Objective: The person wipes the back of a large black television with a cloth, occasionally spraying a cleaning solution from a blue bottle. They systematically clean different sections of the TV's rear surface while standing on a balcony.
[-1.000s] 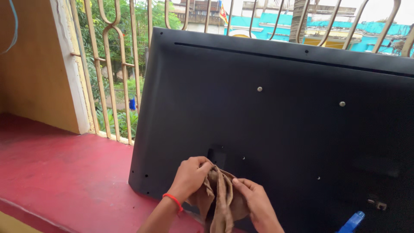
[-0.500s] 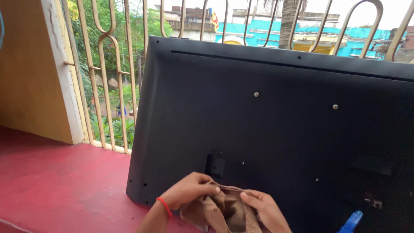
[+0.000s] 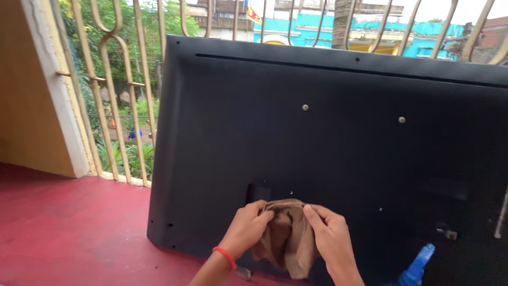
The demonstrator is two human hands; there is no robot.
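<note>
Black flat television back panel (image 3: 328, 153) stands upright on the red floor (image 3: 69, 233) against the cream window grille (image 3: 106, 90). Your left hand (image 3: 247, 229) and right hand (image 3: 329, 235) both pinch the crumpled brown cloth (image 3: 287, 238) against its lower part; a blue spray nozzle (image 3: 418, 265) sits nearby.

Black television back panel (image 3: 338, 153) standing upright as the main barrier, open red floor (image 3: 69, 228) to its left, window grille (image 3: 111, 90) close behind it, blue spray bottle (image 3: 415, 267) apparently just before its lower right.
</note>
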